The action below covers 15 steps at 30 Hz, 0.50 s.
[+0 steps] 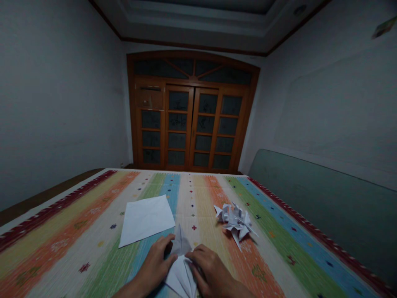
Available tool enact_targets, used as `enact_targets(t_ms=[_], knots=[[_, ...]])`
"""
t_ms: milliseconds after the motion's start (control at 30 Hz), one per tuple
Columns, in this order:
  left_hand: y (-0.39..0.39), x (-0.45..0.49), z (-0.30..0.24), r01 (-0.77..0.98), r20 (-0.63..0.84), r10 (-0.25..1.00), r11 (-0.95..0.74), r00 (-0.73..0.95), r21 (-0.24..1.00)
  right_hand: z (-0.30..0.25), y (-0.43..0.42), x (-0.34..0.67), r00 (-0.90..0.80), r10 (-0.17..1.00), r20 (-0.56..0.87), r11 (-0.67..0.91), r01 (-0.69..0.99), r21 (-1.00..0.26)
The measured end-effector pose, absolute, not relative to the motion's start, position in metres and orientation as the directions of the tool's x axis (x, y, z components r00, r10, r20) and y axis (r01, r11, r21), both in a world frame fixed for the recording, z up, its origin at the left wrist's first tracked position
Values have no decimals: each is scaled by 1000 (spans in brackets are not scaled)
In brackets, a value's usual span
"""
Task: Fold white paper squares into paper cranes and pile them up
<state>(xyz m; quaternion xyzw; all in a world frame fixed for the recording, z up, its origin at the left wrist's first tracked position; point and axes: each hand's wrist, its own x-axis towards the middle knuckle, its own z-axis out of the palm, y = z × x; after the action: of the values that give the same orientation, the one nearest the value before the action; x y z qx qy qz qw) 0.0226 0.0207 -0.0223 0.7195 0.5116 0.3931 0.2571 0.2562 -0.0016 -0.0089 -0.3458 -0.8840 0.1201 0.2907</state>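
Note:
Both my hands work at the near edge of a striped cloth cover. My left hand (156,260) presses on the left side of a folded white paper piece (181,278), and its pointed flap stands up between my hands. My right hand (207,269) grips the right side of that paper, and my fingers hide part of it. To the left lies a flat white paper sheet (145,219), out of reach of my fingers. A crumpled, many-pointed white paper form (235,221) sits to the right, apart from both hands.
The multicoloured striped cover (93,236) spreads over a bed or wide table. A grey-green padded board (325,207) runs along its right side. Wooden glazed doors (190,128) stand beyond its far end, with a dark wooden edge along the left.

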Motion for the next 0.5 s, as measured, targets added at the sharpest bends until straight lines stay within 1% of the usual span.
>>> enact_targets(t_ms=[100,200,267,367,500], knots=[[20,25,-16,540,292,936,-353,199,764,-10,1,257,-570,695,438,718,515,-469],[18,29,-6,529,278,923,-380,265,759,-10,4,257,-479,767,427,640,517,-569],[17,30,-1,533,275,923,-380,269,756,-10,6,258,-410,816,406,577,540,-613],[16,31,2,539,276,926,-375,258,754,-7,7,258,-389,840,378,542,575,-613],[14,32,3,533,281,919,-391,277,750,-6,7,258,-386,845,370,534,573,-621]])
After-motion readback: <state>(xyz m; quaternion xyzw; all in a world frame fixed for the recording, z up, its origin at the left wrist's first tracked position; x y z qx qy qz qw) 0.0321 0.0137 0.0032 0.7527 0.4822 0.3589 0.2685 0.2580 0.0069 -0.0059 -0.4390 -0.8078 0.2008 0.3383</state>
